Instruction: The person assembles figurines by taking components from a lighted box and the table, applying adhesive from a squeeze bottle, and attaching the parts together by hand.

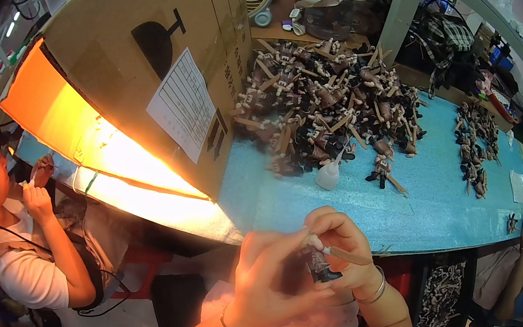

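Above blue table (pixel 428 207), both hands (pixel 303 271) clasped around small figurine (pixel 319 264).

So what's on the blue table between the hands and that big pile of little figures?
In the head view, a small white squeeze bottle and one stray figure lie between the hands and the pile; the blue table there is otherwise bare.

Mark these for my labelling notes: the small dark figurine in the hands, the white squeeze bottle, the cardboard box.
small dark figurine (pixel 319 267), head view, its body.
white squeeze bottle (pixel 328 175), head view, its belly.
brown cardboard box (pixel 115 23), head view, its top face.
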The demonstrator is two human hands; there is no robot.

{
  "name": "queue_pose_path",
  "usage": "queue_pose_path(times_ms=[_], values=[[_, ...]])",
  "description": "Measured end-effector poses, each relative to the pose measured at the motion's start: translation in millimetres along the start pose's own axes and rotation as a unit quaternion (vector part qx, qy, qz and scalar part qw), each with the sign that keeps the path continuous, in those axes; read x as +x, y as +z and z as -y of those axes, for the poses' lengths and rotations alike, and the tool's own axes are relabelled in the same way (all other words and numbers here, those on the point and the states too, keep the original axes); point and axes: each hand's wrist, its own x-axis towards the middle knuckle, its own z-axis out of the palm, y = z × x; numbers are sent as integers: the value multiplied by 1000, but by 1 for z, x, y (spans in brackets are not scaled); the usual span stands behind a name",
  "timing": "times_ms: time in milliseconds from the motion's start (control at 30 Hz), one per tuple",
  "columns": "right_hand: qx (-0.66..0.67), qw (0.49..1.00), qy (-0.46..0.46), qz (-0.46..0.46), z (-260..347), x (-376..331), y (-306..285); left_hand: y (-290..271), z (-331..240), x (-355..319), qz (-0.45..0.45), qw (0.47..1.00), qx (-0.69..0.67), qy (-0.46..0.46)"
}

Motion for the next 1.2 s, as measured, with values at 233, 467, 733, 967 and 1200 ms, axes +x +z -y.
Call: queue_pose_path(times_ms=[233,467,733,967,1200], values=[[-142,989,27,30,14,0,-6,-7,1,3,43,997,61,3],[-53,994,52,-85,18,-8,5,0,5,12,55,991,108,61],[77,988,57,-119,6,-13,-1,6,23,20,58,995,45,69],[72,983,70,-155,5,-22,-1,5,21,22,105,994,1,-4],[42,979,71,-188,14,-23,7,10,19,22,54,997,-37,-31]])
